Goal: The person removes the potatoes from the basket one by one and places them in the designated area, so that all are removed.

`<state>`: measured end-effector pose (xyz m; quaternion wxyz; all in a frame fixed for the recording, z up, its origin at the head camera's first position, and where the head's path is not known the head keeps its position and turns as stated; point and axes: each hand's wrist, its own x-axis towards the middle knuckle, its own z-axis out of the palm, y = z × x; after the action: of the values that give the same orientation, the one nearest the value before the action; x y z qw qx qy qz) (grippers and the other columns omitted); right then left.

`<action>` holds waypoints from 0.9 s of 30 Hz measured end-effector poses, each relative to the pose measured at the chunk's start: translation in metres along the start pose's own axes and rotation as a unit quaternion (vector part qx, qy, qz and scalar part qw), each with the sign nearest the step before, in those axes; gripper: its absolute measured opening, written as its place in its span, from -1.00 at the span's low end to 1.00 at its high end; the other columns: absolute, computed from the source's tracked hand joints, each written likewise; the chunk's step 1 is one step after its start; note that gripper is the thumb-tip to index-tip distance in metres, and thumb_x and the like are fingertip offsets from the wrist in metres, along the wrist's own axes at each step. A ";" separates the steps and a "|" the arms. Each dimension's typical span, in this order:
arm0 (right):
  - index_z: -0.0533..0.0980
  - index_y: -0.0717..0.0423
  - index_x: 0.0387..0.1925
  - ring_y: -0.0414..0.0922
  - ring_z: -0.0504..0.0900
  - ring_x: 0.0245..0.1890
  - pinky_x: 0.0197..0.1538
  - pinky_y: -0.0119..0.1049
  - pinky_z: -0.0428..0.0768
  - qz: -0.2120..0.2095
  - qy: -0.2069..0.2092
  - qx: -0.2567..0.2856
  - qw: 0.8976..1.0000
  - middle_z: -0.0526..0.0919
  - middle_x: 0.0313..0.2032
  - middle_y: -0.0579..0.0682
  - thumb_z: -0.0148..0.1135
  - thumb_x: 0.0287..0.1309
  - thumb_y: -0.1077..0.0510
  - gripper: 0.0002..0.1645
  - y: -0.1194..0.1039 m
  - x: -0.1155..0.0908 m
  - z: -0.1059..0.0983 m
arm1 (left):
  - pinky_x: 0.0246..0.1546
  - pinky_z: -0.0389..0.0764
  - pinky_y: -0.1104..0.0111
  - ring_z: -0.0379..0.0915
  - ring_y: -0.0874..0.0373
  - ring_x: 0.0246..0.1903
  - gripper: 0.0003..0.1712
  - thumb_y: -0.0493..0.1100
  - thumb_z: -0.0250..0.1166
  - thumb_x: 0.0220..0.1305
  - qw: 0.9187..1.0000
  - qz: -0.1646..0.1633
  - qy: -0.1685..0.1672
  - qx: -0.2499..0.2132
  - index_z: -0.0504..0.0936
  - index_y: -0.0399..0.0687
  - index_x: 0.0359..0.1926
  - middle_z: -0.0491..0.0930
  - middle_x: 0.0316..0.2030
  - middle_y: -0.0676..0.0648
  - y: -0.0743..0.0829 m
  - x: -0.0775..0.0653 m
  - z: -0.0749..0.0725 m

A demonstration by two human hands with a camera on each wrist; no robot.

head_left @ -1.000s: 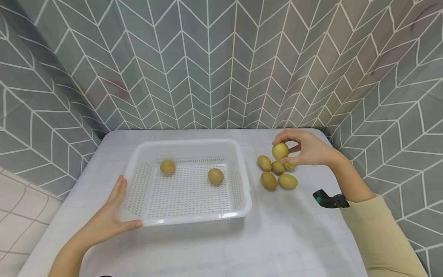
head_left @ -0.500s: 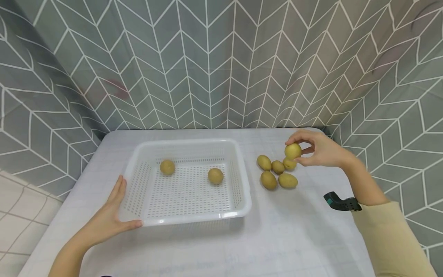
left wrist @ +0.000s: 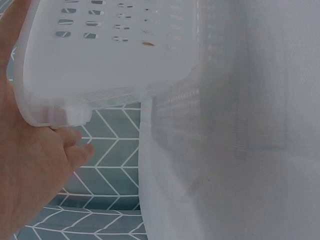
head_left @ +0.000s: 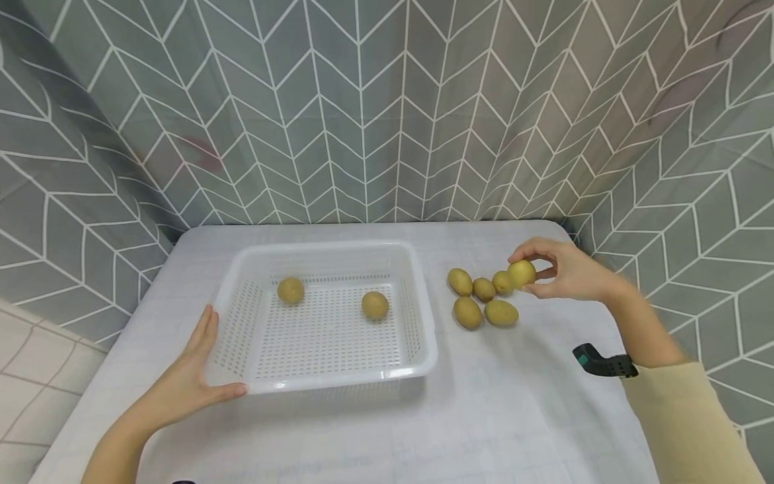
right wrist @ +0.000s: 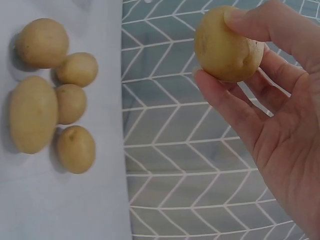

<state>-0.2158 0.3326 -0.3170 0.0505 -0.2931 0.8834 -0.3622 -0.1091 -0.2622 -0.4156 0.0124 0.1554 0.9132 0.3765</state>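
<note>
My right hand [head_left: 571,270] pinches a round potato [right wrist: 227,45] between thumb and fingertips, just right of a loose group of potatoes. That group on the table includes an oblong potato [head_left: 501,313], a rounder potato [head_left: 468,312] and a small potato [head_left: 484,290]. On the other side, my left hand [head_left: 181,386] grips the near left corner of a white perforated plastic basket [head_left: 332,386]. Its thumb lies at the front rim and its fingers along the left side; in the left wrist view fingertips curl below the rim. Two potatoes, one at left [head_left: 291,290] and one at right [head_left: 375,305], lie apart inside the basket.
A white cloth covers the table [head_left: 484,417]. Behind it and along the sides hangs a grey curtain [head_left: 375,121] with white chevron lines. A black band [head_left: 605,363] is on the right wrist. Pale tiles [head_left: 42,376] show at the far left.
My right hand has carried the potato rightward and lowered it beside the group, uncovering the small potato behind it. My left hand stays at the basket corner.
</note>
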 end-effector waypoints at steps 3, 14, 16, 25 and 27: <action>0.50 0.20 -0.01 -0.30 0.52 -0.04 -0.13 -0.29 0.65 0.007 -0.010 0.018 1.000 0.53 -0.04 0.06 0.42 -0.08 0.40 -0.48 0.006 0.000 0.008 | 0.20 -0.21 -0.37 -0.54 -0.39 0.40 0.52 -0.02 0.56 -0.13 1.000 -0.004 -0.002 0.001 -0.46 -0.24 0.47 -0.62 0.46 -0.19 0.000 0.000 -0.001; 0.48 0.18 0.00 -0.24 0.48 0.02 -0.11 -0.23 0.64 0.026 -0.054 0.073 0.996 0.49 0.02 0.11 0.39 -0.07 0.40 -0.48 0.028 -0.007 0.048 | 0.20 -0.21 -0.37 -0.53 -0.41 0.39 0.53 -0.04 0.57 -0.16 1.000 0.004 0.004 0.007 -0.46 -0.24 0.47 -0.60 0.46 -0.21 -0.002 -0.002 -0.003; 0.49 0.18 -0.02 -0.21 0.48 0.00 -0.11 -0.21 0.64 0.028 -0.063 0.079 0.994 0.50 -0.02 0.09 0.39 -0.07 0.40 -0.50 0.031 -0.009 0.055 | 0.20 -0.21 -0.37 -0.53 -0.41 0.39 0.53 -0.04 0.57 -0.16 1.000 0.005 0.004 0.007 -0.46 -0.24 0.47 -0.60 0.47 -0.20 -0.002 -0.001 -0.003; 0.49 0.12 -0.08 -0.17 0.48 -0.02 -0.08 -0.18 0.63 0.037 -0.099 0.070 0.992 0.54 -0.06 0.02 0.44 -0.06 0.30 -0.54 0.044 -0.015 0.081 | 0.27 -0.25 -0.24 -0.54 -0.38 0.40 0.52 -0.03 0.57 -0.14 1.000 -0.006 -0.002 -0.001 -0.46 -0.22 0.47 -0.61 0.47 -0.19 0.001 0.001 -0.001; 0.50 0.12 -0.08 -0.15 0.49 -0.03 -0.08 -0.19 0.62 0.036 -0.108 0.067 0.991 0.55 -0.07 0.00 0.45 -0.06 0.30 -0.55 0.046 -0.015 0.086 | 0.26 -0.25 -0.26 -0.54 -0.39 0.40 0.52 -0.03 0.57 -0.14 1.000 -0.008 -0.003 0.000 -0.47 -0.22 0.47 -0.61 0.47 -0.19 0.001 0.001 -0.001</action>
<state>-0.1998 0.3147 -0.4128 0.1778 -0.2939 0.8568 -0.3845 -0.1098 -0.2621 -0.4144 0.0176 0.1495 0.9142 0.3762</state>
